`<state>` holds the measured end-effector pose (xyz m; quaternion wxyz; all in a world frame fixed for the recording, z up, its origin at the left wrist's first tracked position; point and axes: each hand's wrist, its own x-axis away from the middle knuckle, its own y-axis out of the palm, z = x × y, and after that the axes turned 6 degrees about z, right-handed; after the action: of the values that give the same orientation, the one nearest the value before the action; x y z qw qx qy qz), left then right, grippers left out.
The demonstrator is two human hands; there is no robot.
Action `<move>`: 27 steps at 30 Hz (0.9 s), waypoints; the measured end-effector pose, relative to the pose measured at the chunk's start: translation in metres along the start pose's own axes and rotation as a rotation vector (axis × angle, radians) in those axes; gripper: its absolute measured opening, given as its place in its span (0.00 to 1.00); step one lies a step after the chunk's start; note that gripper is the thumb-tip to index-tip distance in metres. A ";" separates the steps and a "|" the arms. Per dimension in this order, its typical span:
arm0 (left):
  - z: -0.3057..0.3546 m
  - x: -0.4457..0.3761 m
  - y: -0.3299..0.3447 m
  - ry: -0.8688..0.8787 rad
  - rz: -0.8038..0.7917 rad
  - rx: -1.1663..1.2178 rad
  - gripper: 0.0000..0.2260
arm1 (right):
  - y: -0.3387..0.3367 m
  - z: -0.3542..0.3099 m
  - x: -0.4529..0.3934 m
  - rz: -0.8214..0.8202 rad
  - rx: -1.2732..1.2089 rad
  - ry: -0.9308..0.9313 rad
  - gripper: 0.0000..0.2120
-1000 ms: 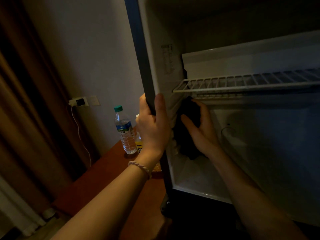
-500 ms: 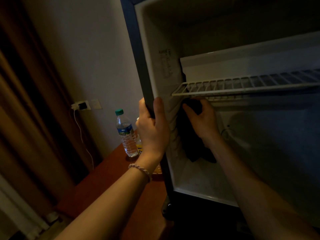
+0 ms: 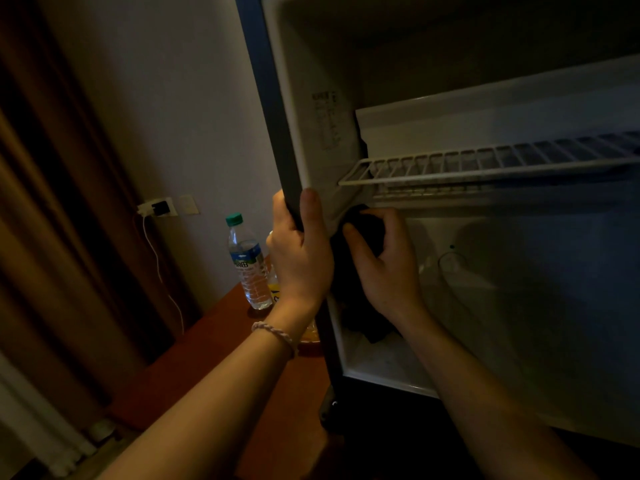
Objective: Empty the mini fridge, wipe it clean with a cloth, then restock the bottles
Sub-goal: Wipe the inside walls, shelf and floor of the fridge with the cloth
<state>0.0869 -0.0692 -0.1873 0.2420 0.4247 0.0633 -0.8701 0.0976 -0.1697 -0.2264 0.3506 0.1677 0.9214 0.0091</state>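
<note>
The mini fridge [image 3: 519,306] stands open with nothing on its white wire shelf [image 3: 485,164]. My left hand [image 3: 301,258] grips the fridge's dark left front edge. My right hand [image 3: 384,265] is inside, below the shelf, its fingers curled round a dark cloth [image 3: 363,313] that it holds against the left inner wall; the cloth's lower end hangs toward the floor of the fridge. Outside on a red-brown table [image 3: 214,358] stands a clear water bottle [image 3: 247,265] with a green cap, and a bottle with a yellow label [image 3: 273,289] is mostly hidden behind my left hand.
A charger with a white cable [image 3: 156,244] is plugged into a wall socket left of the bottles. Brown curtains [image 3: 52,237] hang at the far left. The fridge's lower front edge and a dark hinge [image 3: 330,407] sit close to the table.
My right hand has curled tighter round the cloth and stayed high on the left wall, just under the shelf. My left hand keeps its grip on the fridge edge.
</note>
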 end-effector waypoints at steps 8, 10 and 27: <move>-0.009 -0.002 -0.003 0.001 -0.024 0.045 0.13 | 0.002 0.007 -0.006 0.018 -0.010 -0.047 0.13; -0.010 -0.002 -0.003 0.011 -0.027 0.048 0.12 | 0.002 0.010 -0.010 0.024 -0.007 -0.038 0.11; -0.007 -0.001 -0.001 0.026 -0.009 -0.004 0.09 | 0.002 0.026 -0.048 0.048 0.044 0.137 0.18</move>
<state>0.0918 -0.0656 -0.1907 0.2382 0.4353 0.0703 -0.8654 0.1483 -0.1858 -0.2150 0.2825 0.1962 0.9389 0.0089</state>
